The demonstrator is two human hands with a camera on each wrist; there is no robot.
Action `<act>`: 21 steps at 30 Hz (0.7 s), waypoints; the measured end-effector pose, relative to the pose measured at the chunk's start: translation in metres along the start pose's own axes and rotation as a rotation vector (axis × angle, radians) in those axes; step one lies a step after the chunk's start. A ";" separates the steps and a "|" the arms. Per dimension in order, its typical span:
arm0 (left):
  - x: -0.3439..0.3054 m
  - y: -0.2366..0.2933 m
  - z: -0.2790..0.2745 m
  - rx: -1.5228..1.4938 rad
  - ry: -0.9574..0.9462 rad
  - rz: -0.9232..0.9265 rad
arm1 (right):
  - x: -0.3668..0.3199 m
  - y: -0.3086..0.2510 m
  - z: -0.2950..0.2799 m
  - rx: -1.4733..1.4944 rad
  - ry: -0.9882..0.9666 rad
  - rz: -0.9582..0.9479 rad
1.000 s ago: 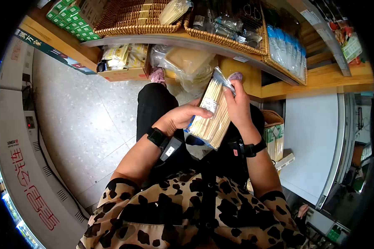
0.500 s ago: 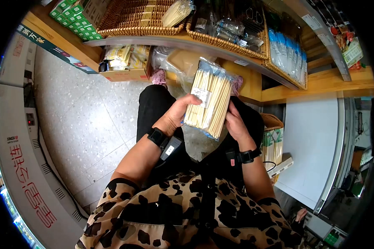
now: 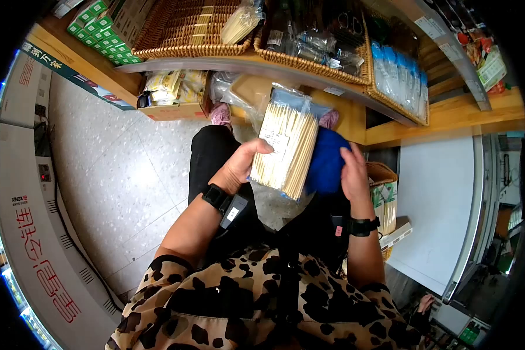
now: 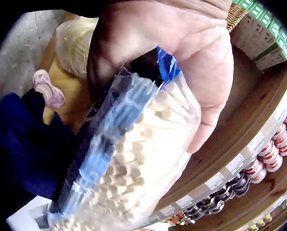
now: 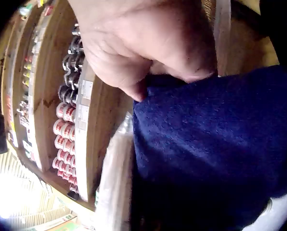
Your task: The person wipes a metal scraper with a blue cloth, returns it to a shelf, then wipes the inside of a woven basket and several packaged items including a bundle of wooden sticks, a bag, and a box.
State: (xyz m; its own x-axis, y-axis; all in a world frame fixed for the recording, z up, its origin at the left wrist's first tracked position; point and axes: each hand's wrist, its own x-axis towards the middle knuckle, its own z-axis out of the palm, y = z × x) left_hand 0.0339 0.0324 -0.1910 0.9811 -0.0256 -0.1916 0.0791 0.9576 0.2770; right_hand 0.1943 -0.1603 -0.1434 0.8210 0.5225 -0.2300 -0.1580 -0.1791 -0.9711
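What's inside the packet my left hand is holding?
The packet contains many thin, pale sticks. A white label and your left hand hide parts of them.

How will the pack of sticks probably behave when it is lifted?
The pack seems fairly stiff lengthwise, because long straight sticks fill it. Its shiny plastic may be slightly slippery, and its end beyond the sticks will probably flop.

A clear plastic pack [image 3: 286, 149], filled with pale wooden sticks and marked by a white label, is held at a tilt; beside it, a plain blue cloth [image 3: 328, 163] is held.
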 end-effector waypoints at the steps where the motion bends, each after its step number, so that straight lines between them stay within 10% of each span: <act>1: 0.001 0.001 0.001 0.012 0.011 0.012 | -0.001 -0.009 -0.005 0.209 -0.084 -0.073; 7: 0.004 -0.002 0.006 0.057 0.082 0.043 | -0.053 -0.083 0.022 -0.317 -0.149 -0.394; 9: 0.011 -0.011 -0.016 0.059 0.087 0.044 | -0.055 -0.085 0.054 -0.882 -0.369 -0.935; 11: 0.007 -0.019 -0.031 -0.212 -0.374 0.136 | -0.057 -0.062 0.081 -1.174 -0.456 -0.849; 13: 0.000 -0.020 -0.030 0.252 -0.204 0.305 | -0.047 -0.034 0.089 -1.186 -0.386 -0.873; 21: 0.006 -0.011 0.006 0.071 0.122 -0.087 | 0.027 -0.046 0.082 -0.761 -0.062 -0.760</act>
State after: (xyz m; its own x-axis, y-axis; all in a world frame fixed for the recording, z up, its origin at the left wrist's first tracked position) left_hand 0.0397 0.0200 -0.1891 0.9417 -0.0689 -0.3292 0.1797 0.9305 0.3193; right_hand 0.1787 -0.0694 -0.1101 0.5277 0.7529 0.3932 0.7823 -0.2505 -0.5703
